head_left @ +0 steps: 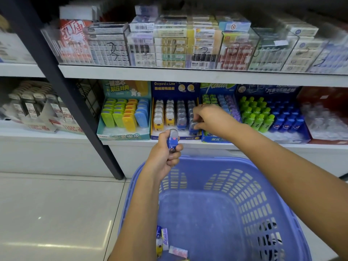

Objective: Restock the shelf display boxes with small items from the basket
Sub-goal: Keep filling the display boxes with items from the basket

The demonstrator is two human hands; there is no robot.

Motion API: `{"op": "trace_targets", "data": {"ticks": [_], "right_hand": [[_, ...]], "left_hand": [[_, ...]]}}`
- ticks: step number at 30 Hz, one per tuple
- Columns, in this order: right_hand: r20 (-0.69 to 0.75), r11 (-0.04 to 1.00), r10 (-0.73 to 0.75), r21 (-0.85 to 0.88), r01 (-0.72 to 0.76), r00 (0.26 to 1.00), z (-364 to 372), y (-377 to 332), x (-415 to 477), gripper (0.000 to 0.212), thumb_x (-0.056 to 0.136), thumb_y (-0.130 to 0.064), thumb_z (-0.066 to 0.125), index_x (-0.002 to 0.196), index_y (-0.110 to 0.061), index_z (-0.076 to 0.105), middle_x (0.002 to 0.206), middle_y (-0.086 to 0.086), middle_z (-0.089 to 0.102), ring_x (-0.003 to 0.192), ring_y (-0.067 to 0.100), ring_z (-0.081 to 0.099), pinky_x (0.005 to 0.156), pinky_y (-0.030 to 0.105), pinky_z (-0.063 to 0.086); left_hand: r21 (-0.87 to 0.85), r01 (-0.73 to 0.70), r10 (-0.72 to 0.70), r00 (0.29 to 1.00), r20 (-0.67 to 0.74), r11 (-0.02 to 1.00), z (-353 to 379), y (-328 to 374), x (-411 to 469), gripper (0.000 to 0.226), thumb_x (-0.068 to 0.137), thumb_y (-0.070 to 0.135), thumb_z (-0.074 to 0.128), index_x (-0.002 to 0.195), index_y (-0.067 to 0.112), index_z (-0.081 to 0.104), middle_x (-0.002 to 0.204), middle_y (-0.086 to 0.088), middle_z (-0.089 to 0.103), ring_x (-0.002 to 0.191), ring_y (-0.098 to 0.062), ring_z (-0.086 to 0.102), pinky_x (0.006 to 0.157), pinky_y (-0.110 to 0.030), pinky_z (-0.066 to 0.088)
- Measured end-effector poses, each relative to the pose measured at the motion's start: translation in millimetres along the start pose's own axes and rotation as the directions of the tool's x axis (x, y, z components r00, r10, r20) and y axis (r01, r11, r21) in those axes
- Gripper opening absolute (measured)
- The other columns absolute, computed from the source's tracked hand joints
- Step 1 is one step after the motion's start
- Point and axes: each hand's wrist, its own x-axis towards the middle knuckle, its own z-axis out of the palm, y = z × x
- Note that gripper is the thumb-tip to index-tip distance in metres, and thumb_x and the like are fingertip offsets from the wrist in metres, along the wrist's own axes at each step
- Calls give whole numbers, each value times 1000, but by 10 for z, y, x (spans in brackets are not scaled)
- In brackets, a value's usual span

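Head view — left hand (164, 157) holds blue eraser (172, 140) upright, clear cap up.

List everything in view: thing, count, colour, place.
Basket: one, blue-purple, on floor below the shelf.
Loose items: three or so, blue, yellow, purple, pink, in basket's near-left corner.
Teal box: one, holding green, yellow, orange, blue items, lower shelf left.
Blue box: one, two yellow rows and two blue rows, lower shelf centre.
Green-blue-purple box: one, right of blue box, partly hidden by right hand.
Bottle box: one, green and blue bottles, further right.
Red box: one, clear items, far right.
Upper-shelf packs: many, mixed colours, in clear bins.
Left hand: holds one blue item above basket.
Right hand: at blue box's rightmost row, fingers on an item.
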Motion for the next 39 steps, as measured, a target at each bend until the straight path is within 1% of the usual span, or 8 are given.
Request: {"op": "trace_targets", "data": {"ticks": [12, 16, 20, 27, 30, 33, 35, 39], "right_hand": [[35, 982, -74, -173, 80, 997, -148, -77, 4, 12, 87, -20, 62, 94, -11, 66, 100, 8, 58, 83, 22, 52, 67, 31, 40], [-73, 974, -122, 181, 134, 990, -23, -215, -208, 19, 91, -24, 58, 107, -18, 66, 100, 0, 62, 86, 10, 52, 76, 26, 43], [-68, 800, -79, 591, 104, 995, 63, -329, -355, 22, 89, -22, 63, 110, -26, 62, 98, -13, 65, 92, 4, 62, 83, 26, 52], [-222, 680, 50, 722, 130, 974, 25, -411, -283, 19, 82, -14, 71, 99, -17, 65, 87, -1, 67, 79, 10, 63, 71, 21, 52], [-288, 788, 113, 609, 91, 951, 31, -338, -215, 17, 83, -18, 69, 97, -19, 61, 89, 0, 64, 78, 13, 59, 70, 22, 50], [-284, 932, 75, 361, 34, 956, 104, -263, -140, 18, 85, -19, 66, 101, -15, 59, 89, -1, 60, 80, 14, 55, 75, 29, 49], [-256, 944, 64, 328, 24, 965, 177, -249, -113, 19, 86, -16, 65, 103, -13, 57, 86, -2, 58, 80, 15, 55, 76, 34, 50], [-266, 971, 2, 232, 62, 964, 290, -242, -88, 25, 87, -18, 63, 110, -15, 55, 86, 7, 64, 91, 23, 54, 78, 38, 48]], "left_hand": [[53, -72, 77, 992, -99, 996, 75, -63, -7, 51, 94, 47, 48, 117, 2, 59, 80, -2, 59, 50, -6, 42, 43, -17, 34], [87, -154, 159, 986, -53, 984, 111, -36, -33, 47, 96, 47, 44, 112, 7, 61, 81, -1, 55, 51, -6, 40, 44, -17, 31], [63, -274, 271, 961, 47, 960, 74, 37, -63, 41, 96, 47, 42, 112, 14, 62, 82, 0, 53, 54, -6, 37, 47, -17, 30], [210, -408, 415, 910, 10, 889, 131, 106, -11, 34, 96, 41, 45, 109, 15, 63, 83, 3, 63, 62, -7, 55, 55, -18, 45], [514, -447, 547, 835, -54, 732, 92, 52, 33, 34, 98, 32, 46, 124, 10, 54, 100, 5, 63, 86, -7, 61, 72, -12, 49], [877, -366, 650, 756, 84, 312, -38, -13, 71, 36, 98, 26, 47, 131, 12, 52, 124, 2, 57, 114, -10, 52, 92, -17, 40], [955, -280, 607, 777, 168, 94, -106, -62, 103, 38, 97, 20, 49, 133, 9, 50, 134, -6, 52, 127, -18, 42, 103, -23, 30], [968, -250, 567, 799, 201, 10, -159, -112, 117, 47, 94, 19, 52, 140, 9, 43, 141, -7, 45, 133, -20, 35, 108, -25, 24]]}}
